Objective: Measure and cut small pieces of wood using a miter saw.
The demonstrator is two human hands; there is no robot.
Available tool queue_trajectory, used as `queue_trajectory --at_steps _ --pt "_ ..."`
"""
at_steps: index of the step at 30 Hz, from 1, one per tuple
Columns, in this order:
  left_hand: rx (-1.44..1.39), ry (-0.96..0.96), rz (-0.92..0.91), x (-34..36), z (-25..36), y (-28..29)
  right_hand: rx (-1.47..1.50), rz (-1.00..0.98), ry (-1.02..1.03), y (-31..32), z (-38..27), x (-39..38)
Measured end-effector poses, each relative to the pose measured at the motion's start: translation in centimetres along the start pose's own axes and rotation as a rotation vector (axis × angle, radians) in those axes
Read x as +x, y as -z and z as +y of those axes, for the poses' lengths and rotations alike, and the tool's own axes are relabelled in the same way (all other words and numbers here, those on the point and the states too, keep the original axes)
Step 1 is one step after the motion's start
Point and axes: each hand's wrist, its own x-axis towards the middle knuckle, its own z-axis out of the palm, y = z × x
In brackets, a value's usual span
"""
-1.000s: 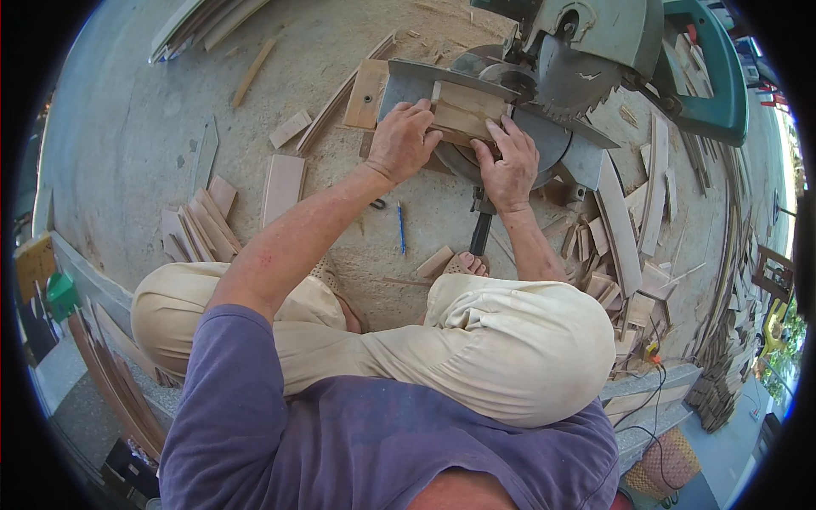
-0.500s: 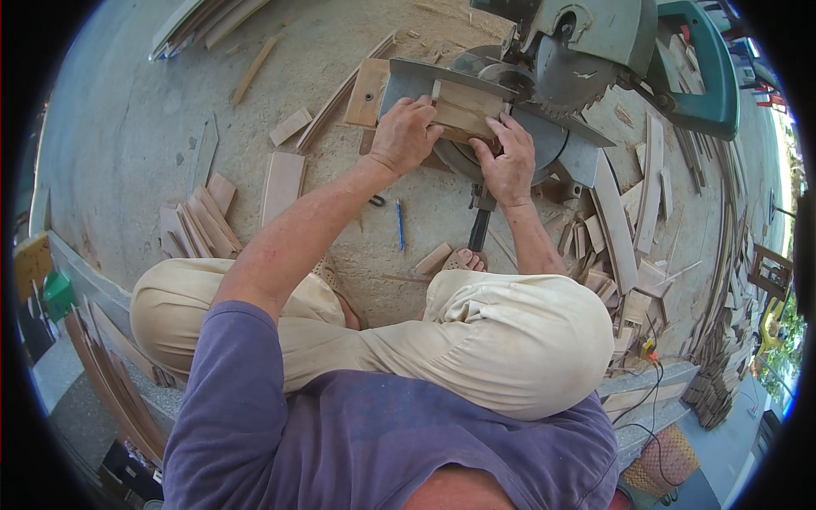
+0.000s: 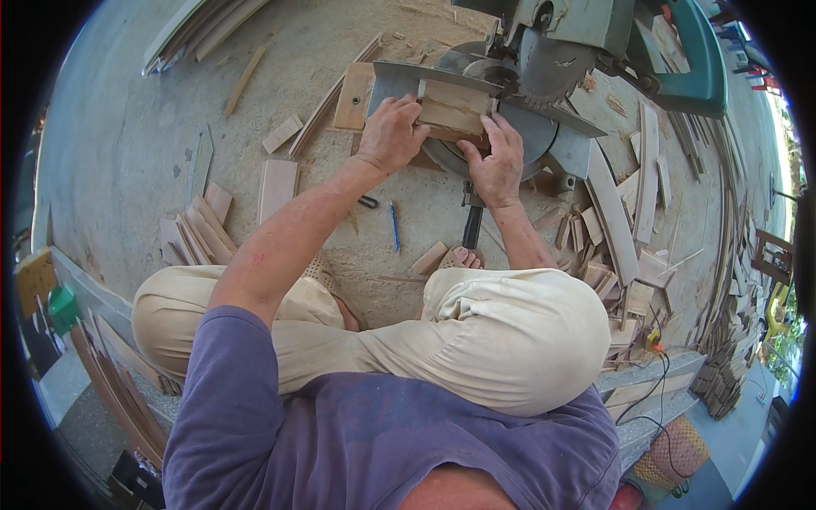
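Observation:
Short pale wooden boards (image 3: 453, 106) lie side by side on the base of a miter saw (image 3: 612, 21), against its metal fence (image 3: 389, 82). My left hand (image 3: 393, 134) grips their left end, fingers bent around the edge. At their right end my right hand (image 3: 498, 160) presses with its fingertips, the thumb at the near edge. To the right of the boards the round saw blade (image 3: 552, 70) is raised above the base. A green saw handle (image 3: 704, 72) curves at the far right. My fingers partly cover the ends of the boards.
A blue pencil (image 3: 394, 228) lies on the concrete floor before me. Wood offcuts (image 3: 586, 229) are heaped right of the saw, and more board pieces (image 3: 200, 229) lie left. A black clamp handle (image 3: 473, 226) juts toward my foot. A power cord (image 3: 661, 382) hangs at lower right.
The whole view has shifted a little, so the saw and hands appear slightly further left. Both hands stay on the boards, with no clear movement between boards and saw.

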Motion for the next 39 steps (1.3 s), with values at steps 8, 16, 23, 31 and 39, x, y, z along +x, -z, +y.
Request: queue_trajectory --at_steps 8,16,23,31,39 --pt "0.026 0.020 -0.023 -0.5 0.7 0.0 -0.022 -0.018 -0.012 0.2 -0.1 0.0" --pt "0.048 0.000 -0.033 -0.8 1.0 -0.2 -0.012 -0.017 -0.028 0.3 -0.2 0.0" --pt "0.031 -0.031 0.013 -0.8 1.0 -0.4 -0.070 -0.034 0.019 0.4 -0.2 0.1" --pt "0.019 -0.010 -0.027 -0.6 1.1 -0.3 -0.131 0.001 -0.003 0.3 0.1 -0.4" --pt "0.037 -0.053 -0.015 -0.5 1.2 -0.8 -0.066 0.026 -0.039 0.5 0.5 -0.8"
